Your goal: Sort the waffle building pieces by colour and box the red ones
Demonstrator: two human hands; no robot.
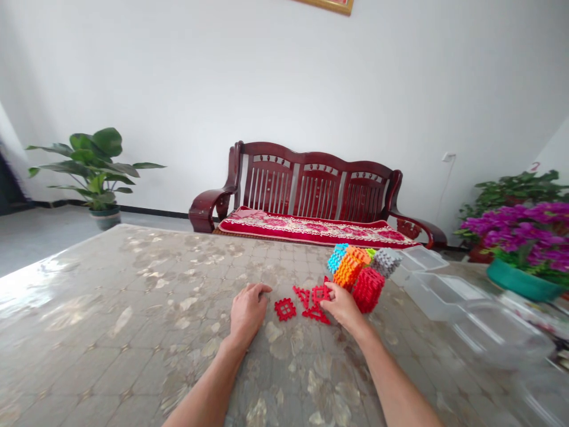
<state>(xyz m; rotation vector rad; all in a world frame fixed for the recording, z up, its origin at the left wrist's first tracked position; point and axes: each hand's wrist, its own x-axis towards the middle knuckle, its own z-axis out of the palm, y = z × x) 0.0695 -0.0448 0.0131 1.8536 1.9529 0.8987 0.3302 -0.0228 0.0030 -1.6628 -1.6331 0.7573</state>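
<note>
My left hand [248, 309] rests on the table with its fingers loosely extended and nothing in them. Just right of it lies a flat red square building piece [285, 309] with a toothed edge and an open grid centre. My right hand [341, 307] has its fingertips closed at the edge of another red square building piece [319, 294]. Around that one lie red triangular pieces, one to its left [301, 296] and one nearer me [315, 314]. A further red piece pokes up behind the fingers, partly hidden.
Behind my right hand stand stacks of pieces: red [368, 290], orange [348, 271], blue [338, 257] and grey [387, 261], with a bit of green. Clear plastic boxes [438, 296] and a teal flower pot [524, 281] line the right side. A wooden bench [317, 178] is beyond the table [146, 308].
</note>
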